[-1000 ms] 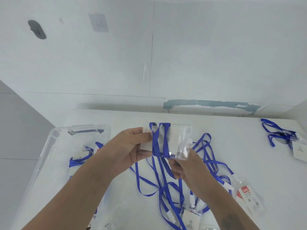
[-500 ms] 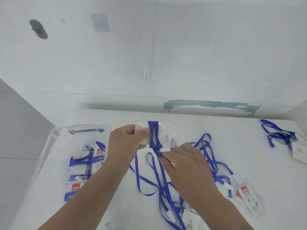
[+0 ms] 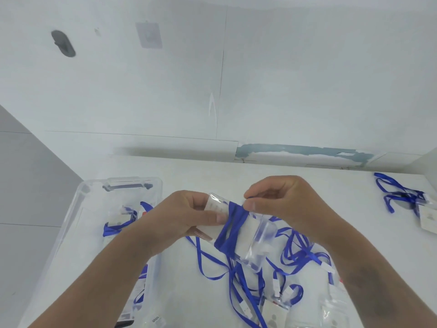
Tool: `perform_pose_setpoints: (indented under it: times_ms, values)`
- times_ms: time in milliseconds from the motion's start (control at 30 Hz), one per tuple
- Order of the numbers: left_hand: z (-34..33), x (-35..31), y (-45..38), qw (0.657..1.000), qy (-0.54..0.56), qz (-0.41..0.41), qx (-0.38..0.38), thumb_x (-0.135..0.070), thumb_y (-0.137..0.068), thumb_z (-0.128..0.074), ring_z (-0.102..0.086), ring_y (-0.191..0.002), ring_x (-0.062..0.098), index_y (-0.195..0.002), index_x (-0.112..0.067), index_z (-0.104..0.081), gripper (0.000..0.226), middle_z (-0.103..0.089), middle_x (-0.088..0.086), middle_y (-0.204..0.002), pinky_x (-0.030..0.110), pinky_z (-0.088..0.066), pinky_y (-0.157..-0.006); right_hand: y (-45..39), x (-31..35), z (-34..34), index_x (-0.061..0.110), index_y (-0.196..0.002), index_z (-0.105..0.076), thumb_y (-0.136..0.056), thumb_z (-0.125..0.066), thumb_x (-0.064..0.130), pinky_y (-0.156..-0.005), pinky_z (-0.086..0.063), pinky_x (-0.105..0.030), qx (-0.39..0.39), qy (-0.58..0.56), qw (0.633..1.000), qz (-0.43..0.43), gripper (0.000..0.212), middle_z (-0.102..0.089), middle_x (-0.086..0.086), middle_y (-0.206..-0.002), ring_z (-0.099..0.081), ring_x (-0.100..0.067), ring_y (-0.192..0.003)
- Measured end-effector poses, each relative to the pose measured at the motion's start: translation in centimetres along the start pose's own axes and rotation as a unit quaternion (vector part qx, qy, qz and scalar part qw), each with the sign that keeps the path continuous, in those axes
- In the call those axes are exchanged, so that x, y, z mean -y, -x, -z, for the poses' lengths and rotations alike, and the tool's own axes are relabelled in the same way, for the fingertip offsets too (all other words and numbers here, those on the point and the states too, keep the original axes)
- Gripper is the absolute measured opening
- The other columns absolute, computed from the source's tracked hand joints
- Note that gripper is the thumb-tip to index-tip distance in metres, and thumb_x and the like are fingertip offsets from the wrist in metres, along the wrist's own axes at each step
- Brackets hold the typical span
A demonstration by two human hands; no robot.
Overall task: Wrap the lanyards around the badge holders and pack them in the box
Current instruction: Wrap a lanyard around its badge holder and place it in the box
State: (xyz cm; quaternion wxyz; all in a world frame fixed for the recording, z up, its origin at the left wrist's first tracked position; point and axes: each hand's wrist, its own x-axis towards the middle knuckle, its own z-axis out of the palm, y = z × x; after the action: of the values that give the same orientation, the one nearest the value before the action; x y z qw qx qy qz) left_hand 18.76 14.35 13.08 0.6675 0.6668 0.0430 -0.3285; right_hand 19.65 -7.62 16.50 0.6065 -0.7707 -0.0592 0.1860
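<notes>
white table [image 3: 307, 185], white wall [image 3: 307, 79] bearing a grey hook [image 3: 63, 43] and clear square pad [image 3: 149, 35]

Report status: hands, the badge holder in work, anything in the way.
Left hand grips badge holder; right hand pinches blue lanyard at its top edge. Several turns on. Loose lanyards tangled beneath; clear box at left.

White bench [image 3: 189, 176], butted against the wall. Clear plastic box [image 3: 78, 204] sits on its left part. Right of the box: loose tangle of blue lanyards [image 3: 238, 280] with badge holders. Far right of the box: separate lanyard and badge [image 3: 406, 200].
</notes>
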Motion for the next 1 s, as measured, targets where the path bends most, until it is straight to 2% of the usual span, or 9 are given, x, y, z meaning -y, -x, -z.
perform_pose_setpoints:
  times_ms: [100, 167, 233, 400, 533, 600, 700, 867, 1000]
  values:
    - [-0.3, 0.0, 0.3, 0.996, 0.084, -0.006, 0.035, -0.011, -0.074, -0.07, -0.072, -0.082, 0.024, -0.092, -0.007, -0.077, 0.019, -0.074, 0.015, -0.094, 0.031, -0.059, -0.07, -0.4, -1.2, -1.2, 0.019, -0.065, -0.077, -0.066, -0.072, 0.012, -0.062, -0.054, -0.018, -0.002, -0.2, 0.978, -0.061, 0.008, -0.072, 0.001, -0.069, -0.067, -0.01, -0.064]
    - [-0.6, 0.4, 0.1, 0.992, 0.123, -0.006, 0.019, -0.011, -0.074, -0.069, -0.072, -0.087, 0.026, -0.093, -0.006, -0.077, 0.022, -0.075, 0.016, -0.099, 0.035, -0.062, -0.076, -0.4, -1.8, -2.2, 0.017, -0.063, -0.075, -0.068, -0.068, 0.015, -0.056, -0.054, -0.021, -0.013, -0.289, 0.952, -0.099, 0.009, -0.069, 0.001, -0.066, -0.066, -0.012, -0.062]
    - [-0.8, 0.8, 0.0, 0.99, 0.141, -0.005, -0.013, -0.014, -0.073, -0.071, -0.071, -0.094, 0.028, -0.101, -0.005, -0.076, 0.03, -0.074, 0.018, -0.107, 0.037, -0.06, -0.085, -0.5, -2.2, -2.8, 0.017, -0.066, -0.073, -0.072, -0.067, 0.018, -0.056, -0.054, -0.023, -0.01, -0.326, 0.938, -0.119, 0.009, -0.067, -0.001, -0.067, -0.065, -0.015, -0.062]
    - [-1.3, 1.0, 0.3, 0.985, 0.159, -0.011, -0.073, -0.019, -0.069, -0.072, -0.072, -0.082, 0.02, -0.099, -0.006, -0.077, 0.032, -0.076, 0.013, -0.098, 0.025, -0.058, -0.068, -1.3, -2.9, -3.1, 0.011, -0.08, -0.074, -0.079, -0.067, 0.025, -0.075, -0.056, -0.038, 0.019, -0.356, 0.922, -0.15, 0.016, -0.069, -0.018, -0.093, -0.068, -0.029, -0.082]
    - [-1.0, 1.2, 0.4, 0.972, 0.192, -0.002, -0.139, -0.024, -0.065, -0.075, -0.073, -0.088, 0.021, -0.106, -0.007, -0.073, 0.044, -0.076, 0.011, -0.102, 0.03, -0.057, -0.075, -1.5, -3.0, -3.4, 0.005, -0.105, -0.074, -0.084, -0.052, 0.052, -0.078, -0.058, -0.04, 0.001, -0.389, 0.91, -0.142, 0.056, -0.07, -0.019, -0.113, -0.07, -0.03, -0.101]
    - [-0.8, 1.4, 0.6, 0.961, 0.22, 0.001, -0.17, -0.019, -0.074, -0.075, -0.073, -0.084, 0.017, -0.105, -0.008, -0.074, 0.033, -0.077, 0.01, -0.1, 0.027, -0.056, -0.071, -1.5, -2.7, -3.9, 0.006, -0.121, -0.067, -0.094, -0.043, 0.05, -0.083, -0.058, -0.035, 0.02, -0.297, 0.948, -0.109, 0.057, -0.07, -0.014, -0.117, -0.069, -0.023, -0.104]
    - [-0.1, 1.9, 0.8, 0.953, 0.23, 0.013, -0.195, -0.014, -0.084, -0.071, -0.073, -0.084, 0.016, -0.103, -0.01, -0.075, 0.02, -0.077, 0.008, -0.099, 0.026, -0.058, -0.069, -2.3, -2.5, -5.0, 0.018, -0.113, -0.072, -0.099, -0.052, 0.028, -0.083, -0.059, -0.034, -0.025, -0.08, 0.995, -0.046, 0.026, -0.075, -0.002, -0.103, -0.071, -0.019, -0.097]
    - [2.6, 2.2, 2.0, 0.972, 0.137, 0.02, -0.191, -0.008, -0.088, -0.067, -0.073, -0.095, 0.024, -0.105, -0.015, -0.073, 0.02, -0.076, 0.006, -0.102, 0.035, -0.058, -0.079, -3.6, -1.4, -6.0, 0.02, -0.099, -0.075, -0.098, -0.055, 0.025, -0.062, -0.048, -0.009, -0.001, 0.053, 0.998, -0.029, 0.021, -0.071, 0.021, -0.077, -0.064, 0.002, -0.072]
    - [5.0, 1.7, 3.6, 0.972, -0.024, -0.042, -0.231, -0.022, -0.086, -0.071, -0.071, -0.087, 0.005, -0.097, -0.032, -0.074, 0.015, -0.076, -0.014, -0.093, 0.024, -0.056, -0.079, -4.8, -0.5, -7.5, 0.017, -0.089, -0.075, -0.096, -0.059, 0.025, -0.063, -0.048, -0.009, 0.066, 0.123, 0.99, -0.017, 0.02, -0.073, 0.019, -0.088, -0.065, 0.001, -0.074]
